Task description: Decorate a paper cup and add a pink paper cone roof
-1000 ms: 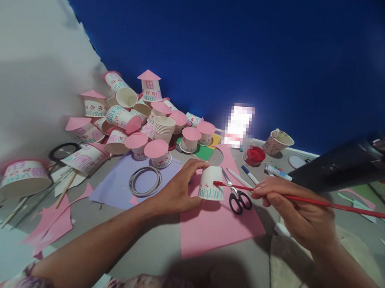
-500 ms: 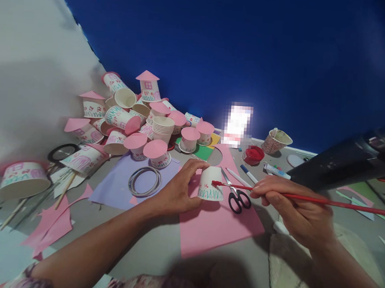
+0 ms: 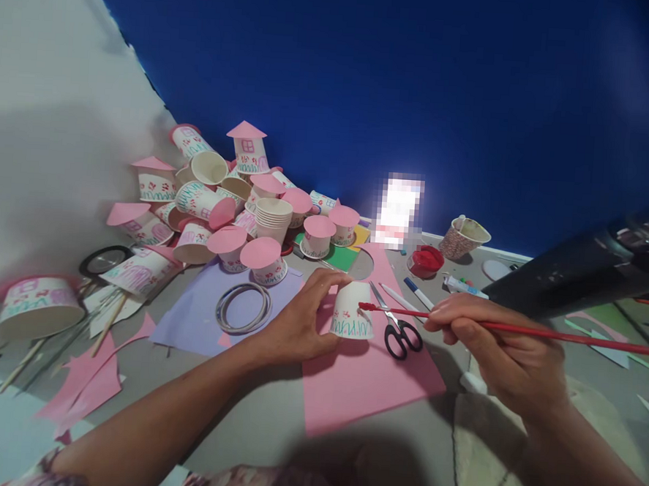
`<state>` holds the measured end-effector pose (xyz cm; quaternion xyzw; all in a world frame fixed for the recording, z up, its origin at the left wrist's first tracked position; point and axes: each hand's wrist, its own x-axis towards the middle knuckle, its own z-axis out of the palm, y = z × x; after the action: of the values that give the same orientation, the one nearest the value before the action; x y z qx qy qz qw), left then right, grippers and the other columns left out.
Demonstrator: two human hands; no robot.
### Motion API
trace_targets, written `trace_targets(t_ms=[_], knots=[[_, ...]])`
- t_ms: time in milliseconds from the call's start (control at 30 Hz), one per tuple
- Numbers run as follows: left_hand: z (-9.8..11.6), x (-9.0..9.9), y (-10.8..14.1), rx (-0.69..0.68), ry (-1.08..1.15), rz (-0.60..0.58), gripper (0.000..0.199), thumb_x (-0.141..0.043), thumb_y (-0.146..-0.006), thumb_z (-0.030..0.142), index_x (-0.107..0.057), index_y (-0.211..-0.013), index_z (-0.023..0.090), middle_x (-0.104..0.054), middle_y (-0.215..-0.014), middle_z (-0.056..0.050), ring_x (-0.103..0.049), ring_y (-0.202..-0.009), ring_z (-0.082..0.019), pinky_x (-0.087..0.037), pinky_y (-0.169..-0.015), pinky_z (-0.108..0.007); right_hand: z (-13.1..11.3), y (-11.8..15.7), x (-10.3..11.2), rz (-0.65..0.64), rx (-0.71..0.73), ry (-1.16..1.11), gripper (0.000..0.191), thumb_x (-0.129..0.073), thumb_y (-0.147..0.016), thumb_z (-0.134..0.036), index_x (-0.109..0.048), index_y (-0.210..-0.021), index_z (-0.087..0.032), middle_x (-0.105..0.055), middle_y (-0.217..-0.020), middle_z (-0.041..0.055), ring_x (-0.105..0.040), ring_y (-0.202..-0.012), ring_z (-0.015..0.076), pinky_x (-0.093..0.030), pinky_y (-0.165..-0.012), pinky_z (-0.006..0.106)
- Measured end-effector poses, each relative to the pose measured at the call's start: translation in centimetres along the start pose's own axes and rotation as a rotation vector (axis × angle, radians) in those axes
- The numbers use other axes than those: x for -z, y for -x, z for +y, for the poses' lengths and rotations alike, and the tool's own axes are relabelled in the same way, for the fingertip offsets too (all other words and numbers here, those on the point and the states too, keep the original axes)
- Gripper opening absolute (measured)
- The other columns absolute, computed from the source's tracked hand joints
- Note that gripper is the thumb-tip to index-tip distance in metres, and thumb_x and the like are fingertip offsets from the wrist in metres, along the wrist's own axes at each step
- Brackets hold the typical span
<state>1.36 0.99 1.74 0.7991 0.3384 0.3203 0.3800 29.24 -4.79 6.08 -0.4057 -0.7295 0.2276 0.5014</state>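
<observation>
Gently does it: a light paper cup meets a red-tipped brush

Upside down, the paper cup stands on or just above the pink sheet, wide rim lowest, between the two hands. The left hand grasps it from the side, thumb low near the rim and index finger up by the narrow base. The right hand grips the red paintbrush much like a pen, well back from the bristles.

The cup looks light and thin-walled — probably stiff at base and rim, but easy to dent mid-wall under a hard squeeze. Base and rim are the sounder places to hold; the face with green strokes and red spots is best left untouched, since fresh colour may smear. With so little weight, it could slip or tip if the brush presses firmly.

Less clear is whether the bristles touch the cup or hover just in front. Its far side and the left hand's other fingers are hidden; the brush handle runs out of frame at the right — and crosses the blades of the scissors. A pixelated patch before the blue wall masks whatever stands there.
</observation>
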Motion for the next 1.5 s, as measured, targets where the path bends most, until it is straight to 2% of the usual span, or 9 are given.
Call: trace_targets(t_ms=[300, 400, 567, 700, 867, 1100, 1300, 1500], knots=[[0.31, 0.14, 0.01, 0.029, 0.016, -0.006, 0.073, -0.072, -0.07, 0.012, -0.047, -0.137, 0.029, -0.051, -0.139, -0.009, -0.054, -0.131, -0.03, -0.052, -0.111, -0.048, 0.1, 0.02, 0.16, -0.064, 0.02, 0.005, 0.019, -0.062, -0.101, -0.019, -0.079, -0.1, -0.027, -0.078, -0.085, 0.0017, -0.074, -0.08, 0.018, -0.059, -0.07, 0.028], [0.44, 0.13, 0.0, 0.022, 0.02, -0.012, 0.072, -0.074, -0.071, 0.015, -0.048, -0.136, 0.03, -0.052, -0.138, -0.009, -0.053, -0.133, -0.031, -0.052, -0.111, -0.05, 0.0, -0.05, 0.12, -0.036, 0.016, 0.011, 0.019, -0.062, -0.101, -0.019, -0.079, -0.099, -0.027, -0.079, -0.085, 0.0026, -0.075, -0.08, 0.0193, -0.06, -0.07, 0.029], [0.55, 0.04, -0.06, 0.017, 0.023, -0.01, 0.07, -0.078, -0.073, 0.021, -0.049, -0.135, 0.029, -0.052, -0.138, -0.01, -0.052, -0.135, -0.033, -0.052, -0.111, -0.05, -0.24, -0.25, -0.11, -0.082, 0.045, 0.002, 0.021, -0.061, -0.101, -0.017, -0.079, -0.099, -0.027, -0.078, -0.082, 0.0017, -0.074, -0.076, 0.0184, -0.059, -0.067, 0.029], [0.72, 0.1, -0.11, 0.007, 0.002, -0.024, 0.068, -0.078, -0.074, 0.023, -0.049, -0.135, 0.028, -0.052, -0.137, -0.01, -0.051, -0.134, -0.032, -0.051, -0.111, -0.051, -0.38, -0.38, -0.23, -0.068, 0.042, 0.005, 0.02, -0.062, -0.1, -0.015, -0.078, -0.099, -0.026, -0.078, -0.083, 0.001, -0.075, -0.078, 0.0177, -0.06, -0.071, 0.028], [0.8, 0.1, -0.16, -0.012, -0.046, -0.034, 0.065, -0.078, -0.076, 0.023, -0.049, -0.134, 0.027, -0.054, -0.135, -0.01, -0.052, -0.13, -0.031, -0.051, -0.109, -0.05, -0.68, -0.49, -0.29, -0.107, 0.04, 0.002, 0.022, -0.059, -0.102, -0.017, -0.078, -0.095, -0.024, -0.078, -0.08, 0.0021, -0.073, -0.071, 0.017, -0.059, -0.062, 0.026], [0.68, 0.0, -0.1, -0.007, -0.07, -0.023, 0.065, -0.079, -0.076, 0.024, -0.05, -0.134, 0.027, -0.054, -0.136, -0.01, -0.052, -0.13, -0.031, -0.052, -0.108, -0.049, -0.7, -0.19, -0.03, -0.025, 0.02, 0.023, 0.02, -0.061, -0.102, -0.02, -0.079, -0.096, -0.026, -0.079, -0.081, 0.0026, -0.073, -0.071, 0.0179, -0.06, -0.067, 0.029], [0.65, -0.05, -0.06, -0.013, -0.081, -0.013, 0.065, -0.077, -0.075, 0.023, -0.05, -0.134, 0.028, -0.055, -0.135, -0.01, -0.053, -0.129, -0.032, -0.051, -0.107, -0.049, -0.67, -0.4, -0.49, -0.083, 0.045, 0.02, 0.021, -0.061, -0.101, -0.02, -0.079, -0.093, -0.026, -0.078, -0.077, 0.0022, -0.075, -0.071, 0.019, -0.061, -0.067, 0.03], [0.56, -0.04, -0.11, -0.002, -0.054, -0.026, 0.066, -0.078, -0.074, 0.023, -0.05, -0.134, 0.028, -0.053, -0.136, -0.01, -0.053, -0.129, -0.032, -0.052, -0.108, -0.05, -0.66, -0.38, -0.27, -0.059, 0.055, 0.053, 0.021, -0.06, -0.102, -0.02, -0.079, -0.094, -0.025, -0.079, -0.078, 0.0024, -0.075, -0.071, 0.0188, -0.061, -0.067, 0.029]])
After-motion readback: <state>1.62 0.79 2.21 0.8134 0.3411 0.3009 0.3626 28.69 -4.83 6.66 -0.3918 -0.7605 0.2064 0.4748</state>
